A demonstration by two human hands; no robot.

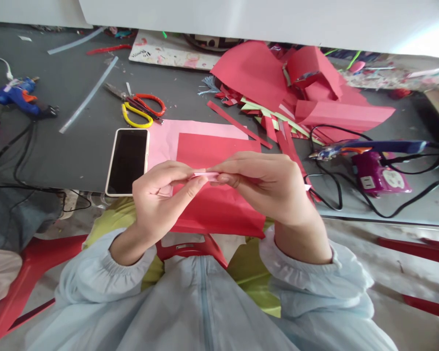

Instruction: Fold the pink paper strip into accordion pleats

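Observation:
Between my two hands is a small folded strip of pink paper (207, 175), held level above the table's near edge. My left hand (164, 195) pinches its left end between thumb and fingers. The right end sits in the pinch of my right hand (269, 185). Part of the strip is hidden by the fingertips. Below the hands lies a red paper sheet (219, 210), its near edge hanging over the table edge. A light pink sheet (164, 139) lies partly under it. To the left of my left hand is a phone (127, 162) with a dark screen.
Scissors (142, 108) with red and yellow handles lie beyond the phone. Red paper scraps (256, 78) pile up at the back right. A blue glue gun (380, 147) with its cable rests by a purple power socket (380, 173). Another glue gun (20, 95) lies left, near clear glue sticks (89, 95).

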